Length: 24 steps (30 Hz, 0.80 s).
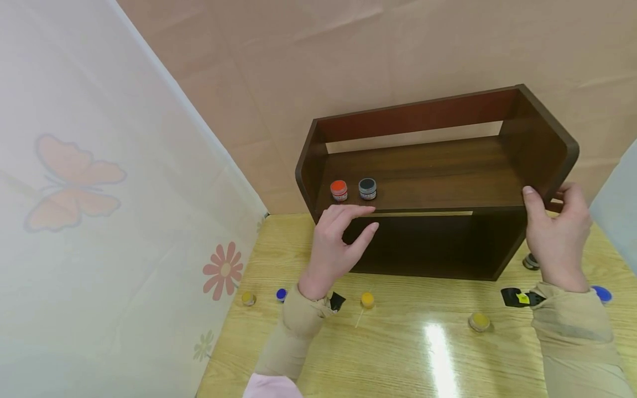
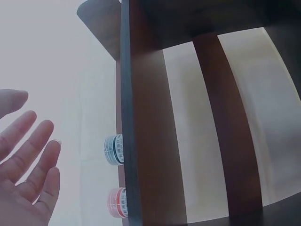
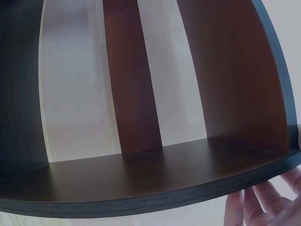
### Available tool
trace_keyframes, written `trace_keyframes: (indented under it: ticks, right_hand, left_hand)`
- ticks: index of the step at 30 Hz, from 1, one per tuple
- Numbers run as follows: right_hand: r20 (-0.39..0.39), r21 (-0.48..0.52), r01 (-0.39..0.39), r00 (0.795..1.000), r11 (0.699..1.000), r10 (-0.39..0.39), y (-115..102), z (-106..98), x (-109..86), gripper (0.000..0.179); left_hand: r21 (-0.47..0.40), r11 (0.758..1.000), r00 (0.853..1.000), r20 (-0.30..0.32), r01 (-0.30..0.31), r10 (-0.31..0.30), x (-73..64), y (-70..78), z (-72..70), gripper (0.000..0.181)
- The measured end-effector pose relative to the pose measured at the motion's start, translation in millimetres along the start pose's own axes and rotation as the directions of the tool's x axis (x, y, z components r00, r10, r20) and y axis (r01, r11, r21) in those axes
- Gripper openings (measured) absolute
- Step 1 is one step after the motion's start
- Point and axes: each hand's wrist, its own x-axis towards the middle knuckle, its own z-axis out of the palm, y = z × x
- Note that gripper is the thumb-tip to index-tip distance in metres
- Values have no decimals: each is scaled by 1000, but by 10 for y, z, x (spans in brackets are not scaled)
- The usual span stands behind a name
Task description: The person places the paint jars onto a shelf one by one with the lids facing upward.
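Shelf: a dark brown wooden shelf unit stands upright at the back of the tabletop, its upper board facing up, rails and light gaps along the back.
Right hand: the right hand grips the shelf unit's right side panel, thumb on the front by the upper board's corner, fingers on the outer face.
Left hand: the left hand is in front of the shelf unit's left part, fingers loosely bent, thumb spread apart from them, holding nothing; the left wrist view shows it apart from the wood.
Hands together or apart: well apart, one at each end of the shelf unit.
Jars on the upper board: an orange-lidded jar and a black-lidded jar stand upright near the front left, side by side with a small gap between.
Jars on the tabletop, left: a dull yellow jar and a blue-lidded jar; an orange-yellow jar sits right of the left wrist.
Jars on the tabletop, right: a yellow-lidded jar, and a dark jar partly hidden by the right hand.
Beside the right sleeve: a blue round thing, partly covered.
Walls: beige sheet behind; pale sheet at left with a printed butterfly and flowers.
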Motion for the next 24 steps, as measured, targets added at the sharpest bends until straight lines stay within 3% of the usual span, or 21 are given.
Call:
trace_keyframes:
  ticks: [13,19,24]
  right_hand:
    - [7,-2,2,1000,1000,-2,0,-12,-6,15]
    - [14,-15,0,1000,1000,0,10,-8,-9,15]
    - [8,-6,9,1000,1000,-9,13,-5,-10,15]
  left_hand:
    - [-55,991,991,60,124,-121,-330,-15,47,26]
    - [-60,979,978,92,195,-190,-519,-46,113,26]
    - [-58,963,957,140,262,-252,-655,-68,164,25]
